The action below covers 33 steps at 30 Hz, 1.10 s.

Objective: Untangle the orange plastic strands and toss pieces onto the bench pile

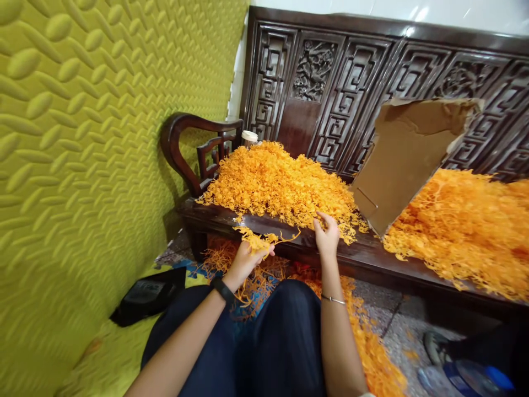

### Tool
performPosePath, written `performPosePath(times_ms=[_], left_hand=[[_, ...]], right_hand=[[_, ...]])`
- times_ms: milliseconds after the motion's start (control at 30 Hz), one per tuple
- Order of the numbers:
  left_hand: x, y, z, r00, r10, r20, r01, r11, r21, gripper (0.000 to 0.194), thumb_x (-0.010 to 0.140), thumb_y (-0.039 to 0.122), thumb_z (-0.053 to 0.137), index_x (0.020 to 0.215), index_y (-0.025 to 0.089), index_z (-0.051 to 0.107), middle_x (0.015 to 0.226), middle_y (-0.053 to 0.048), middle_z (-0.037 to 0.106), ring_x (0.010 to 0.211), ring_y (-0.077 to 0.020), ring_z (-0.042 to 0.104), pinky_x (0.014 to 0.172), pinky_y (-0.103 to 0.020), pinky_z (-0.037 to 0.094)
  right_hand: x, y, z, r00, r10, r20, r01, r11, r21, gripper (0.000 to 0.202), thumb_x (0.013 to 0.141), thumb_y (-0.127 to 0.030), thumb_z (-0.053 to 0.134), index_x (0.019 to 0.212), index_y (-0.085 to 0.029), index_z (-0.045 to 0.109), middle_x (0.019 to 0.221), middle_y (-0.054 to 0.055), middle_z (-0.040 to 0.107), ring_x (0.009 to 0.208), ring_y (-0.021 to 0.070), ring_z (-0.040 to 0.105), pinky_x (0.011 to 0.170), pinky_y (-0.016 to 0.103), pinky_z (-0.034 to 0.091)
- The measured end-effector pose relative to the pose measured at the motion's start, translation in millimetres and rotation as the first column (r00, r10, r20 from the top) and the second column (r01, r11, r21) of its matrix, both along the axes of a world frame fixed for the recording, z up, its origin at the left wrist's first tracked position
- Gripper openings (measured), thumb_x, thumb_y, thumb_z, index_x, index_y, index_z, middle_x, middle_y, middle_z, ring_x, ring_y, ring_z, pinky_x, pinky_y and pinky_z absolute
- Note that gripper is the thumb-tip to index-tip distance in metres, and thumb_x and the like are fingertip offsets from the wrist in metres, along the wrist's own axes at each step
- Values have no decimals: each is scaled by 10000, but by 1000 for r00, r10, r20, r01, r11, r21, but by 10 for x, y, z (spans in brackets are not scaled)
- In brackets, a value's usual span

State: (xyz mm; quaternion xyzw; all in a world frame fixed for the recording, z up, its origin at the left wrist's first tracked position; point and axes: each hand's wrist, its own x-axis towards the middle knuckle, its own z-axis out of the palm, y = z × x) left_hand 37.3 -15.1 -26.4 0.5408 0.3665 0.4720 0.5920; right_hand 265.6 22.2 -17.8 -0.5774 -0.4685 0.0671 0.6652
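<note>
My left hand [247, 260], a dark band on its wrist, is closed around a small bunch of orange branched pieces [257, 240]. One long thin strand sticks out from the bunch to the right. My right hand [328, 236] is at the front edge of a large pile of the same orange pieces [281, 179]. Its thumb and fingers are apart, and the fingertips reach the pile's edge. No held piece can be made out in it. The pile lies on a dark carved wooden bench [264, 220].
A cardboard sheet [407, 149] stands between this pile and a second orange heap [467, 226]. Loose orange strands [363, 331] cover the floor by my knees. A black bag [149, 295], a white-lidded container [249, 137], a blue-capped bottle [475, 377] and another person's shoe [435, 347] are nearby.
</note>
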Motion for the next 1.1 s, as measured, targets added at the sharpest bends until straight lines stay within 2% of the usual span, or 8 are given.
performPosePath(times_ms=[100,200,400,600,800,900,967,1100], left_hand=[[-35,34,14,1000,15,-21,-15,1000,7,274,638,383,724,539,138,655,476,39,517,436,-65,368,450,-211,296],[-40,49,21,1000,5,-17,-5,1000,0,207,571,317,761,540,143,651,534,12,606,522,-115,503,551,-245,413],[-34,23,-14,1000,-24,18,25,1000,-17,179,523,282,768,552,157,643,551,9,623,574,-149,554,610,-281,459],[-40,-11,-22,998,5,61,-4,1000,-13,241,607,368,722,567,148,631,555,8,579,547,-121,503,548,-243,403],[-51,-9,-64,996,42,74,-40,999,-24,282,648,415,680,593,142,633,463,53,432,432,-69,331,438,-215,242],[-108,-51,-86,998,15,65,-13,999,-33,313,606,417,708,497,142,604,404,73,354,398,-51,256,420,-217,177],[-170,-71,-82,998,5,68,-2,999,-40,322,591,421,719,483,145,594,384,81,329,385,-45,227,414,-219,150],[-267,-47,-35,996,-3,91,9,998,-65,353,678,469,656,544,148,593,363,104,259,355,-37,172,408,-228,113]], right_hand=[[-247,-271,262,981,178,76,-180,984,12,221,801,-319,564,926,-176,678,1036,80,656,1021,201,559,900,350,390],[-546,-492,450,833,509,216,-471,858,-204,221,817,-355,580,943,-209,689,975,53,682,929,190,609,835,316,420],[-769,-477,396,694,640,330,-524,763,-379,151,728,-349,682,703,-202,701,664,16,666,631,160,589,660,277,403],[-820,-377,312,879,477,15,-465,864,-195,157,689,-317,692,626,-176,667,634,7,646,607,135,547,628,261,387],[-936,-266,220,923,308,-229,-316,949,4,149,656,-295,692,624,-156,647,632,3,624,591,124,523,594,259,393],[-553,-268,391,967,62,-246,2,967,253,141,679,-278,662,632,-153,618,637,3,598,643,140,554,657,293,445],[-192,-298,514,939,-91,-332,234,875,423,134,686,-276,656,662,-156,601,654,2,586,630,138,553,655,309,462],[213,-262,451,916,-165,-366,312,868,387,232,676,-360,676,776,-154,640,784,33,625,548,103,483,552,286,430]])
